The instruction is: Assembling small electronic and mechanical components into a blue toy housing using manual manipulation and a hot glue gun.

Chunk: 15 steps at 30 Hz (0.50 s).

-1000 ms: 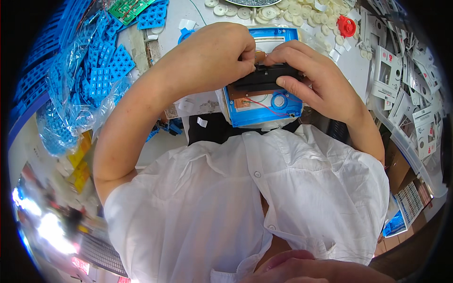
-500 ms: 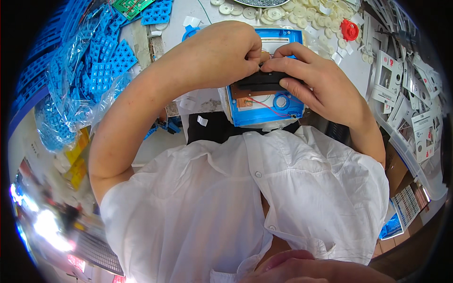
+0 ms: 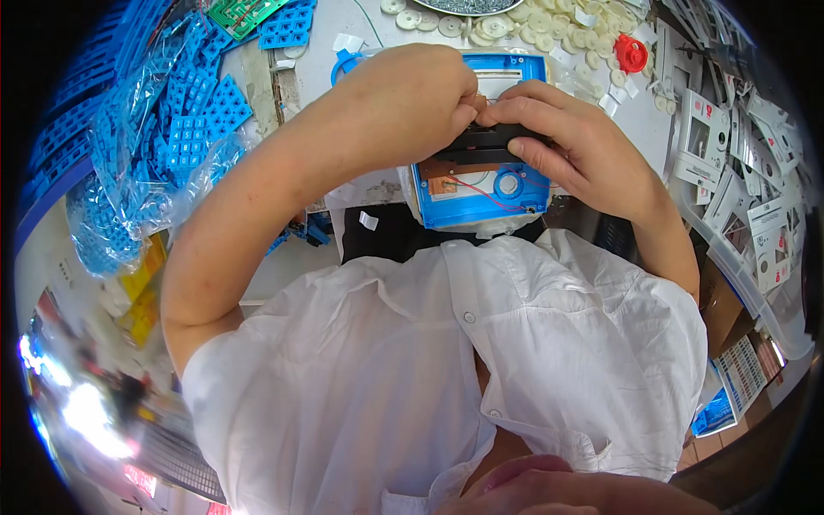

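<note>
A blue plastic casing (image 3: 475,216) lies in front of me, with thin red wires and a blue ring inside it. Across its middle is a long black plastic part (image 3: 470,157) with a brown board edge beneath. My right hand (image 3: 573,137) grips this part, thumb on the near side and fingers over the far side. At the part's far edge, my left hand (image 3: 442,94) is closed in a pinch, its fingertips touching my right fingertips. Whatever the left fingers pinch is hidden.
On the left lie blue keypads (image 3: 187,142) with clear plastic bags. Pale round wheels (image 3: 493,27), a metal dish (image 3: 472,7) and a red part (image 3: 631,54) are at the back. White printed panels (image 3: 702,142) fill a clear bin on the right.
The black part has tilted, and more of its near side shows. My left fingertips have shifted slightly toward the right hand, whose index finger is now more bent.
</note>
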### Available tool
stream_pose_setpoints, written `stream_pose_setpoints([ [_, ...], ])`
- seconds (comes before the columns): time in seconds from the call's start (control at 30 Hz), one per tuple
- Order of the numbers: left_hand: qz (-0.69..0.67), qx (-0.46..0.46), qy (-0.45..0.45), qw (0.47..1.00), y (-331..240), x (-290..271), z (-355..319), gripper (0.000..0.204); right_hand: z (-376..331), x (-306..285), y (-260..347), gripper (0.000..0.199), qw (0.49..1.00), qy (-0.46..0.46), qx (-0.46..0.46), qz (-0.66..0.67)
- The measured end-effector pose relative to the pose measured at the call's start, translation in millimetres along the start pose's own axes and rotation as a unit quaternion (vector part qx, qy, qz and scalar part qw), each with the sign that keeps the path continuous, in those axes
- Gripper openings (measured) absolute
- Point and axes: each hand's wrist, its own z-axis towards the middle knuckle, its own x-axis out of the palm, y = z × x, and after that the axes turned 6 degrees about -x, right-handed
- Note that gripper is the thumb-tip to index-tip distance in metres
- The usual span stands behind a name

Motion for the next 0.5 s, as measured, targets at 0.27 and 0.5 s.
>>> stream_pose_setpoints([
  [0.27,-0.027,0.020,-0.247,0.968,16.8,-13.1,-0.4,0.015,-6.8,2.1,1.9,0.035,0.995,-0.040,0.073,0.054],
  [0.5,0.324,-0.005,-0.295,0.899,47.5,-22.5,96.1,0.016,-3.2,5.7,4.7,0.036,0.994,-0.065,0.064,0.061],
])
